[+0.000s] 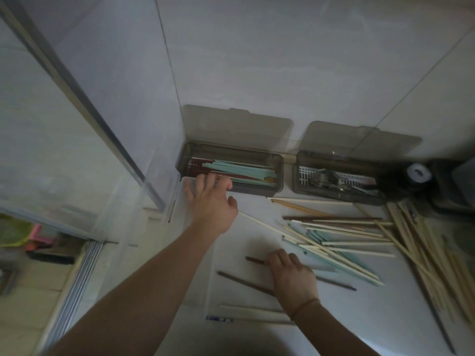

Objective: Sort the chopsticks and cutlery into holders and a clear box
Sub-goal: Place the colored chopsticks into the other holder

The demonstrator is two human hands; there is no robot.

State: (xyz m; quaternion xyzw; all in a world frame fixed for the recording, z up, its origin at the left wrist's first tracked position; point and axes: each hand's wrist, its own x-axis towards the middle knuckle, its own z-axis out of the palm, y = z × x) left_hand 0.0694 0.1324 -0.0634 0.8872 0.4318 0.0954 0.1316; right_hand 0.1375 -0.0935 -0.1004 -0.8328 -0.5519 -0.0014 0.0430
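A: Counter: loose chopsticks piled right of centre. Two smoked holders at the wall, lids up; left holder has teal and red chopsticks, right holder has cutlery.

B: Hands?

A: Left hand spread open, fingertips at left holder's front rim, gripping nothing. Right hand palm down, fingers curled over a dark chopstick; grip unclear.
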